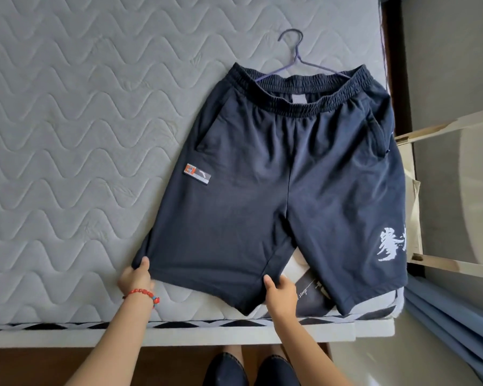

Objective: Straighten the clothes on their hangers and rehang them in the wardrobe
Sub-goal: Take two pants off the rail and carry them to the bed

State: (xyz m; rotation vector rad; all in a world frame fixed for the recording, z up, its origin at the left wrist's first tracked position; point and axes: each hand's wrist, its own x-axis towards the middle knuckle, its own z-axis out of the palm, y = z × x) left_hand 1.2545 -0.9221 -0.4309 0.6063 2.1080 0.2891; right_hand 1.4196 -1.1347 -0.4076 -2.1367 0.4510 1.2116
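Observation:
Dark navy shorts (pixel 262 174) lie flat on a grey quilted mattress (pixel 67 121), waistband at the far end. A thin purple wire hanger (pixel 296 55) sits inside the waistband, its hook pointing away from me. The left leg carries a small orange-and-grey patch; white brush characters mark the right leg. My left hand (pixel 135 277) pinches the outer corner of the left leg's hem. My right hand (pixel 279 295) grips the same hem at its inner corner, thumb on top.
The mattress edge with a black-and-white diamond trim (pixel 179 324) runs along the near side, with dark floor and my shoes below. At the right stand a pale wooden frame (pixel 444 129), a blue curtain (pixel 444 316) and a printed label under the shorts.

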